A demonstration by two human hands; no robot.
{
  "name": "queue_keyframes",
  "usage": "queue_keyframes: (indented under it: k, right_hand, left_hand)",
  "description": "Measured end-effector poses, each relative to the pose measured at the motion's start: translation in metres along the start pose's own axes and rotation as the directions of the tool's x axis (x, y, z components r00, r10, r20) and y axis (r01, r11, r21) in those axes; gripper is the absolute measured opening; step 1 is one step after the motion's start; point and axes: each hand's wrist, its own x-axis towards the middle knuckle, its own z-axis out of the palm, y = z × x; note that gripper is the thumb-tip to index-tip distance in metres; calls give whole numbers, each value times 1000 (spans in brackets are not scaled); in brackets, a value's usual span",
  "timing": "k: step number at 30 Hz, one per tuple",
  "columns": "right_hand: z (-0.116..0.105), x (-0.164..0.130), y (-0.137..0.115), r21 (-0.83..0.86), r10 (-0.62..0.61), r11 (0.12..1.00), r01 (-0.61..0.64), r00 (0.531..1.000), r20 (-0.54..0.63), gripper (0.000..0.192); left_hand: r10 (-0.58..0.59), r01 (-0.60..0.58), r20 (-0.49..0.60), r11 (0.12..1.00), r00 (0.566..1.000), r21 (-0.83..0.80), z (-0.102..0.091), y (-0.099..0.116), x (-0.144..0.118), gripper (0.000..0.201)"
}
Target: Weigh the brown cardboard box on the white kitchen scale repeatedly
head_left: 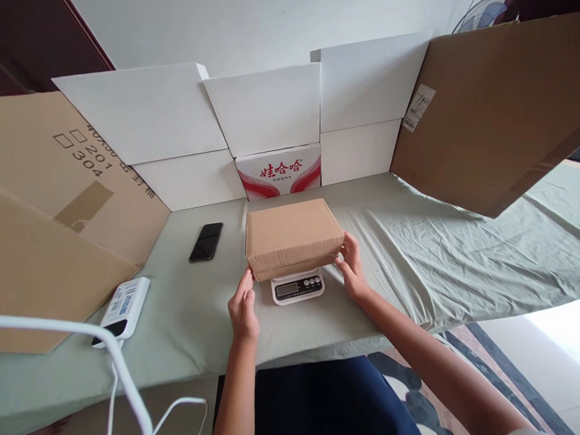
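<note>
Two bare hands steady a brown cardboard box (293, 236) sitting on a small kitchen scale (298, 286) at the centre of the frame.

The left hand (243, 309) has its fingers pressed together, tips at the box's lower left corner; the right hand (352, 269) has its fingers loosely spread against the box's right end. The scale rests on a cloth-covered bench (416, 250). A black phone (206, 241) lies left of the box, a white power bank (123, 308) at lower left, and white cartons (266, 109) stand behind.
</note>
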Motion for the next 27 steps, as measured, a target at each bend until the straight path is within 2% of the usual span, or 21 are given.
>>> queue_keyframes:
  k: [5, 13, 16, 19, 21, 27]
  right_hand:
    - [0, -1, 0, -24, 3, 1000, -3, 1000, 0, 56]
    - [2, -1, 2, -28, 3, 1000, -4, 1000, -18, 53]
    - [0, 1, 2, -19, 9, 1000, -11, 994, -107, 52]
    - [-4, 6, 0, 11, 47, 999, -45, 963, -267, 50]
    - [-6, 9, -1, 26, 92, 996, -89, 944, -318, 48]
    - [-7, 10, -1, 47, 141, 990, -133, 934, -327, 46]
  left_hand:
    - [9, -9, -3, 1000, 1000, -28, 0, -1, 0, 54]
    - [-54, 52, -28, 996, 998, -69, 5, 5, 2, 51]
    - [-24, 10, -119, 993, 993, -117, 6, 13, 4, 50]
    - [44, -92, -263, 981, 964, -173, 1, 20, 9, 51]
    - [42, -105, -309, 976, 950, -191, -3, 22, 11, 52]
    - [29, -68, -274, 989, 961, -134, -4, 21, 12, 53]
